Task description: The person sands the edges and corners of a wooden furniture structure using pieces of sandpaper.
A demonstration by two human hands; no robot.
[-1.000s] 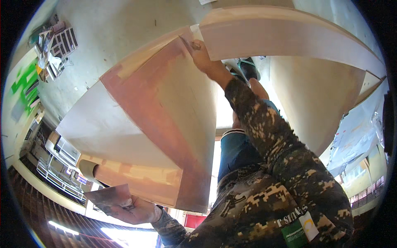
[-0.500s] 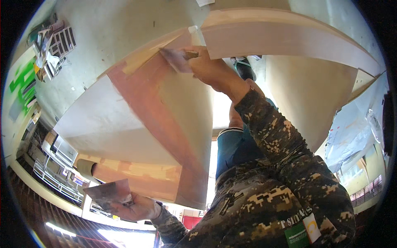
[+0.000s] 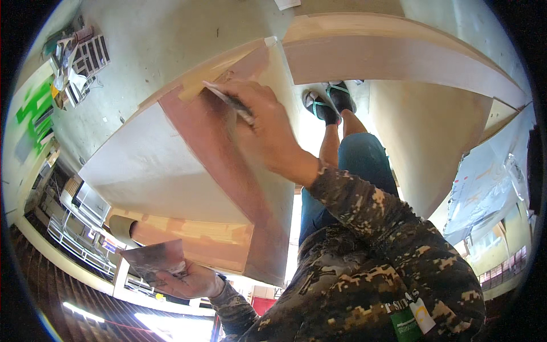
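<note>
My right hand [image 3: 266, 125] is closed round a putty knife [image 3: 231, 101], its blade turned nearly edge-on to my view. The blade's tip is at the upper end of a reddish-brown filler band [image 3: 191, 128] on a pale, curved-edged panel [image 3: 148, 176]; whether it touches cannot be made out. Low on the left, my left hand [image 3: 185, 281] grips a flat, thin plate [image 3: 155, 256] smeared with brownish-grey paste. That plate is held beside the panel's lower edge, near a tan strip [image 3: 194, 242] with pinkish patches.
Another long curved panel edge [image 3: 399, 57] arches across the upper right. Blue-grey sheeting [image 3: 484, 182] hangs at the far right. My sandalled feet [image 3: 330, 102] stand between the panels. A pile of odds and ends [image 3: 80, 62] lies on the floor at upper left.
My right hand has moved left and down along the band, and the knife has turned from blade-flat to nearly edge-on. My left hand and its plate have hardly shifted.
</note>
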